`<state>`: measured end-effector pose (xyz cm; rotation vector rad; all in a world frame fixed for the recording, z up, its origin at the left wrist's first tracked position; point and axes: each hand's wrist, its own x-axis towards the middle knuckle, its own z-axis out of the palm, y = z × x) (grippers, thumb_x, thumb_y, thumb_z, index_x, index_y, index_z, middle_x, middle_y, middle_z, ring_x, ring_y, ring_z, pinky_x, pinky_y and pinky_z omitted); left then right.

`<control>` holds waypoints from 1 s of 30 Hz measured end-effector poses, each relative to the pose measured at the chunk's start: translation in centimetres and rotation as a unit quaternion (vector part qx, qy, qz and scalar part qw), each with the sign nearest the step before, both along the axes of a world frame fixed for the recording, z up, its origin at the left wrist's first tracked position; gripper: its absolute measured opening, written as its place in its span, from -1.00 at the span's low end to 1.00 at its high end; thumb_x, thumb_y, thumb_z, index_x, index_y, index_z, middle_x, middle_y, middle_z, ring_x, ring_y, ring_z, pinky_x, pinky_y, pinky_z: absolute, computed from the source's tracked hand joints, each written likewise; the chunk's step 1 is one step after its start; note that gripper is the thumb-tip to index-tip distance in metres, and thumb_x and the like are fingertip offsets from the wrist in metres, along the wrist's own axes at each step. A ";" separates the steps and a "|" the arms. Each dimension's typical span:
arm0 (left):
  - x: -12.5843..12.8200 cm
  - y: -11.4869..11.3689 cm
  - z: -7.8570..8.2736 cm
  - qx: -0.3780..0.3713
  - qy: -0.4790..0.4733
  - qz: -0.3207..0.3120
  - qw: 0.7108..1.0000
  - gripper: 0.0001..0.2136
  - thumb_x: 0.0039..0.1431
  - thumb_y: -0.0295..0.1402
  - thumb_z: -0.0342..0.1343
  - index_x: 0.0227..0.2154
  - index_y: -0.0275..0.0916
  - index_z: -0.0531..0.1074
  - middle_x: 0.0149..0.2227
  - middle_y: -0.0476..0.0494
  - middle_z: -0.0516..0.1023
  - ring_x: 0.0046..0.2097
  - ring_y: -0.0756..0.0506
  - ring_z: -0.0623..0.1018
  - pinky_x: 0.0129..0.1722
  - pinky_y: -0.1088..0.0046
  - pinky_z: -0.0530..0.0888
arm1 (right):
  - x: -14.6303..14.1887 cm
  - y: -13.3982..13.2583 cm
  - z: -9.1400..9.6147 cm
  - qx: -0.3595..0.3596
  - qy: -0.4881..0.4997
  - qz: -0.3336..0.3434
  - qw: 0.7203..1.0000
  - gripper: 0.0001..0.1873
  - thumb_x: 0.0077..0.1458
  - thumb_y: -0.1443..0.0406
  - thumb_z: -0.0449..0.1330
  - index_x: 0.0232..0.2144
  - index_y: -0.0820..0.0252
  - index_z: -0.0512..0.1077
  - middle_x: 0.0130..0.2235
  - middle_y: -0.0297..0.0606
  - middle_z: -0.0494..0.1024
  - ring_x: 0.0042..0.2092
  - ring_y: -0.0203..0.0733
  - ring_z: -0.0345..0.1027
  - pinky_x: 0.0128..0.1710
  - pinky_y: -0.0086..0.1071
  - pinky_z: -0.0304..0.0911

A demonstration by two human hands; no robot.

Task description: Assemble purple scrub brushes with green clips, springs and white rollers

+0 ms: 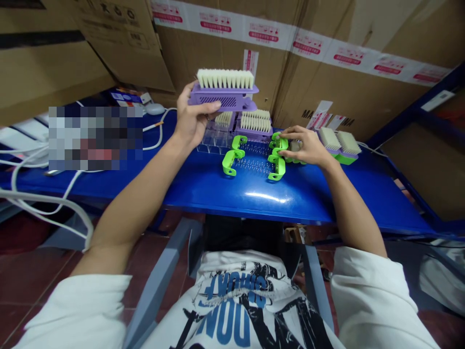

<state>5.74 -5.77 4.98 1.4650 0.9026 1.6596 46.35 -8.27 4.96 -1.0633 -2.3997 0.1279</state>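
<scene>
My left hand [192,118] is raised above the blue table [225,189] and grips a purple brush [224,89] with white bristles pointing up. My right hand [304,144] rests on the table with its fingers curled over a green clip piece [279,144]. More green clips [232,156] lie on either side of a clear panel studded with pins [253,162]. Two purple brushes [254,123] sit behind it on a clear tray [215,141].
Two brushes with green bases [341,145] lie right of my right hand. Cardboard boxes [327,82] form a wall behind the table. White cables [43,198] trail off the left side. A blurred-out object [95,138] sits on the left of the table.
</scene>
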 end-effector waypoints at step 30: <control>-7.1 6.4 -1.5 -0.047 0.050 0.230 0.971 -0.62 0.17 -0.47 0.55 -0.05 -0.14 0.52 0.14 -0.26 0.70 0.34 -0.34 0.66 0.55 0.03 0.53 | 0.5 3.2 13.2 0.056 0.010 -0.278 0.959 -0.14 0.02 0.50 0.68 0.37 0.34 0.64 0.28 0.13 0.75 0.27 0.26 0.63 0.36 -0.01 0.52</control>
